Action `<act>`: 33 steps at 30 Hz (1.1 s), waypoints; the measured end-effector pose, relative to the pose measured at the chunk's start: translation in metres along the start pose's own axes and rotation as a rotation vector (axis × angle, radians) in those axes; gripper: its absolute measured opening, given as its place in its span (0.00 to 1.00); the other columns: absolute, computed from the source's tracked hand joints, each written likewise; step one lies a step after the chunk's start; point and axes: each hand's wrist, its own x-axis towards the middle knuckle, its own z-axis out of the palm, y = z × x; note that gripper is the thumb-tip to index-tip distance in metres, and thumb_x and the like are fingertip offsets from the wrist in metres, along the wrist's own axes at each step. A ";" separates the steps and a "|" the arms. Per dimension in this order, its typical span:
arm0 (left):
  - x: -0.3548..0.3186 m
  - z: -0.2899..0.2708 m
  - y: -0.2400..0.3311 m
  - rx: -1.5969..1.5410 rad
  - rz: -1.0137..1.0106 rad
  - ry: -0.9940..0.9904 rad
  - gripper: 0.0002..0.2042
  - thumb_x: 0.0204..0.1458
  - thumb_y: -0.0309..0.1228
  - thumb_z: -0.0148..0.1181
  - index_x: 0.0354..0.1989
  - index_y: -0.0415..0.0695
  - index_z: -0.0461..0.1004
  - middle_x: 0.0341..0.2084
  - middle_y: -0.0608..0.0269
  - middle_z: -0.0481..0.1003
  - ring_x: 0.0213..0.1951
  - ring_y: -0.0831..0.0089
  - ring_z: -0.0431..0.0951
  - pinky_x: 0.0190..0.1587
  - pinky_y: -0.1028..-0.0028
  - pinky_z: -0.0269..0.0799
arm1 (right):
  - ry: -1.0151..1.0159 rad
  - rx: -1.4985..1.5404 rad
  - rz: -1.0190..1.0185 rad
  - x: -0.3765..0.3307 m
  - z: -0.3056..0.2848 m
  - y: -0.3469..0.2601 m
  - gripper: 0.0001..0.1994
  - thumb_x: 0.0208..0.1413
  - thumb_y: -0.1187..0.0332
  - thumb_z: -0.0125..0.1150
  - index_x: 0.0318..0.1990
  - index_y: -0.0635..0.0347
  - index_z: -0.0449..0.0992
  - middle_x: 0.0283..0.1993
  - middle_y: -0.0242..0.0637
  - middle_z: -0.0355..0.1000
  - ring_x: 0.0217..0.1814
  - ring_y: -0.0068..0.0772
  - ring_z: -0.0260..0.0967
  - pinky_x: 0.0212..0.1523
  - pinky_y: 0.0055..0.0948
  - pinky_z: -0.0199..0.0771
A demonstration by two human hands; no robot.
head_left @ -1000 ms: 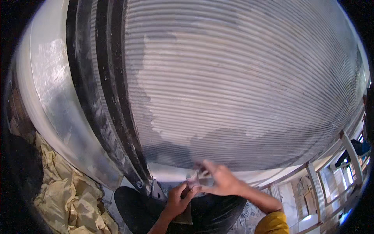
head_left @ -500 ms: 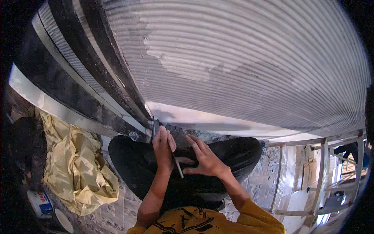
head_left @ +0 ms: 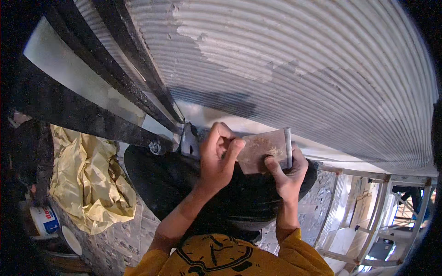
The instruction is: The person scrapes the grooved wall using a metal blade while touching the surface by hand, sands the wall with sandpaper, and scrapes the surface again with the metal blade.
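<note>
A flat, brownish rectangular spreader plate [head_left: 260, 152] with a pale metal strip along its right edge is held over my lap, its broad face turned up. My right hand [head_left: 290, 177] grips the plate's lower right part, thumb on the face and fingers behind the strip. Beside the plate's left edge is my left hand [head_left: 217, 161], fingers curled and thumb bent in. Whether it pinches the plate or something small is hidden. Crumbs of dried material cling to the plate's face.
Ahead rises a ribbed grey wall [head_left: 294, 92] with smeared patches. Dark upright bars [head_left: 124, 41] stand at left. Crumpled yellowish sheeting [head_left: 92, 184] and a white bucket [head_left: 44, 220] lie left on the tiled floor. A metal ladder-like frame [head_left: 380, 207] stands at right.
The plate, earlier seen edge-on in my left hand, has moved right and turned its face up. My right hand, open before, has closed on it. My left hand has risen and curled.
</note>
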 end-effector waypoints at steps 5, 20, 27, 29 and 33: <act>0.027 -0.015 0.020 0.190 0.103 -0.008 0.10 0.60 0.28 0.64 0.40 0.38 0.70 0.33 0.68 0.68 0.37 0.80 0.65 0.41 0.78 0.64 | -0.043 -0.026 -0.023 0.019 0.033 -0.019 0.15 0.57 0.65 0.71 0.44 0.65 0.75 0.35 0.30 0.73 0.37 0.22 0.65 0.41 0.26 0.68; 0.033 -0.016 0.022 0.058 -0.048 -0.052 0.12 0.61 0.25 0.62 0.50 0.36 0.70 0.41 0.59 0.75 0.44 0.77 0.76 0.47 0.75 0.73 | 0.063 0.385 -0.267 0.023 0.049 0.004 0.30 0.43 0.53 0.81 0.46 0.64 0.73 0.45 0.36 0.74 0.46 0.27 0.70 0.50 0.28 0.70; 0.034 0.014 -0.008 0.149 0.188 -0.214 0.21 0.55 0.25 0.69 0.54 0.39 0.66 0.37 0.62 0.72 0.40 0.76 0.75 0.39 0.75 0.75 | 0.459 0.079 -0.377 0.016 0.022 -0.007 0.29 0.47 0.67 0.72 0.55 0.71 0.70 0.48 0.42 0.73 0.47 0.35 0.72 0.56 0.33 0.71; 0.036 0.012 -0.005 -0.136 0.058 0.008 0.23 0.54 0.23 0.69 0.55 0.40 0.65 0.39 0.62 0.70 0.39 0.75 0.74 0.39 0.76 0.76 | 0.512 -0.188 -0.580 0.015 0.018 -0.007 0.25 0.48 0.67 0.71 0.52 0.69 0.71 0.46 0.42 0.73 0.47 0.37 0.73 0.54 0.36 0.72; 0.028 0.002 0.016 -0.304 -0.074 0.051 0.32 0.49 0.20 0.71 0.62 0.39 0.62 0.53 0.53 0.68 0.56 0.65 0.73 0.53 0.69 0.75 | 0.122 -0.423 -0.973 0.013 0.043 -0.008 0.15 0.49 0.63 0.70 0.44 0.58 0.79 0.45 0.40 0.71 0.48 0.43 0.71 0.51 0.42 0.71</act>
